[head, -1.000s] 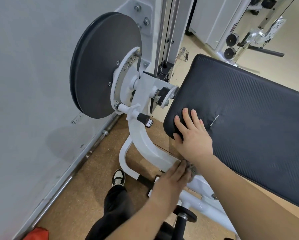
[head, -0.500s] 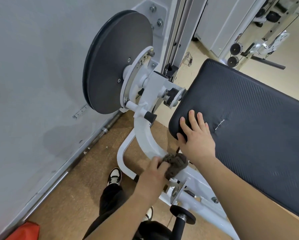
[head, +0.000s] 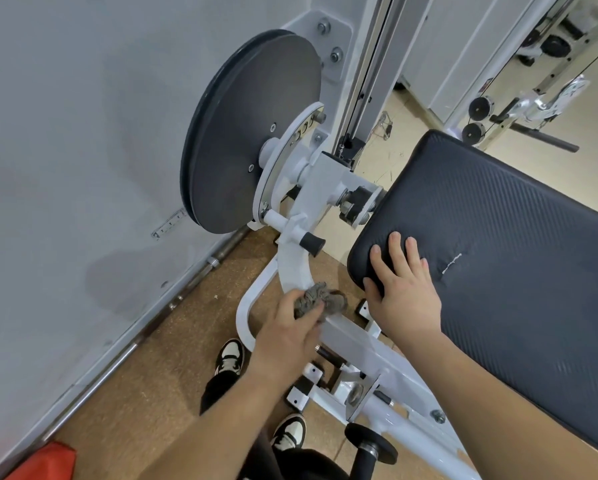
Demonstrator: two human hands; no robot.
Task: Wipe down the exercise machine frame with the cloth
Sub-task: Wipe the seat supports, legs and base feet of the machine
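Scrubbing the stiff frame [head: 292,268], the left hand [head: 283,341] has its grip clamped on the soft, bunched cloth [head: 321,301]; right hand [head: 405,299] flat on pad [head: 498,254].

The frame [head: 295,268] was white-painted metal, smooth and glossy. The cloth [head: 320,301] was grey-brown, coarse and nubbly. The pad [head: 498,254] was black and leather-like, finely ribbed with a dull sheen. The disc [head: 252,133] looked dark grey and matt. The knob [head: 311,241] was matt black, rubber or plastic. The floor [head: 186,341] looked like rough, speckled cork, and the wall [head: 82,133] was matt grey.
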